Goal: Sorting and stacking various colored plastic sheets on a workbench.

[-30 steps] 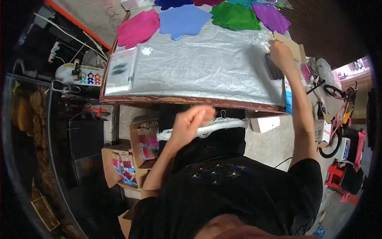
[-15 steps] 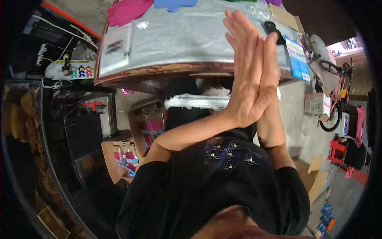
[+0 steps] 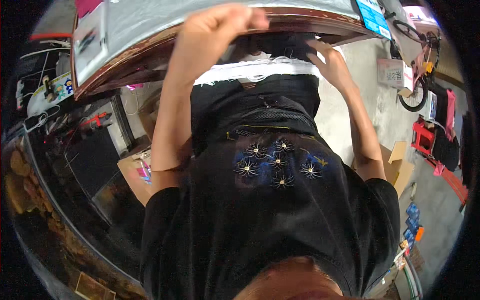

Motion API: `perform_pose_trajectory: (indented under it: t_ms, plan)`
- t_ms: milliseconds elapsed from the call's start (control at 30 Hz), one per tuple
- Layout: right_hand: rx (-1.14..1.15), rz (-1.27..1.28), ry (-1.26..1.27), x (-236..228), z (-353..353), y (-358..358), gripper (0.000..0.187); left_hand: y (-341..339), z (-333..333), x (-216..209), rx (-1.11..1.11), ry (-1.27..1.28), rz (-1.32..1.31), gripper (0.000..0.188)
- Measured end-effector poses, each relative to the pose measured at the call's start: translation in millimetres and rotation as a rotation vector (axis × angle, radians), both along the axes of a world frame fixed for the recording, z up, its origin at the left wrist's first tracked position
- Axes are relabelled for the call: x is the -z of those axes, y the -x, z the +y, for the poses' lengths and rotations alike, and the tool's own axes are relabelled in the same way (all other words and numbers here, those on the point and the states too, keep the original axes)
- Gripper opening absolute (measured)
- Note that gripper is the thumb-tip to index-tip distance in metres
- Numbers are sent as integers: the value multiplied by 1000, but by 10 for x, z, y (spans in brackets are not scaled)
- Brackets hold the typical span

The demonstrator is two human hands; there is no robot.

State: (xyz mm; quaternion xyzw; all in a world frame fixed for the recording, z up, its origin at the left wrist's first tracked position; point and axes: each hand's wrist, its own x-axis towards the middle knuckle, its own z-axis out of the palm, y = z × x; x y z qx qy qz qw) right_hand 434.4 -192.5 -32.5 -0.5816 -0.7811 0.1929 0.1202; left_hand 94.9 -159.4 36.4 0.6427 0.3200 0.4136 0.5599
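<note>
My left hand (image 3: 215, 30) is raised over the table's front edge. Its fingers are curled together and smeared by motion; whether anything is inside them I cannot make out. My right hand (image 3: 332, 62) is lower, just past the right end of a bundle of white strings (image 3: 255, 70). Thumb and fingers are parted there, with nothing visible between them. The bundle lies across my lap on dark trousers, and a few loose strands stick out of it.
Ahead stands a wooden table (image 3: 155, 40) with a grey cover. On it are a clear plastic case (image 3: 91, 37) and a blue printed card (image 3: 374, 19) at the right edge. An open carton (image 3: 135, 175) is at my left, another carton (image 3: 397, 165) at my right.
My palms were pressed together, upright, above the table edge; now they are apart. The left hand has moved left and curled, and the right has dropped toward the strings. The view has tilted down.
</note>
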Motion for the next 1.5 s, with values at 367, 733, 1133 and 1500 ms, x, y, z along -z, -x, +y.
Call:
perform_pose_trajectory:
  t_ms: [367, 733, 1133, 1500]
  plan:
    - [200, 217, 181, 688, -269, -492, 38, -562, -1, 1618, 123, -29, 783, 24]
    - [202, 273, 182, 790, -226, -511, 38, -251, 37, 1284, -71, 267, 481, 27]
    - [174, 222, 154, 868, -109, -491, 36, -66, -121, 1451, -11, 119, 587, 18]
    - [220, 269, 135, 882, -144, -488, 36, -98, -147, 1516, 58, 30, 799, 19]
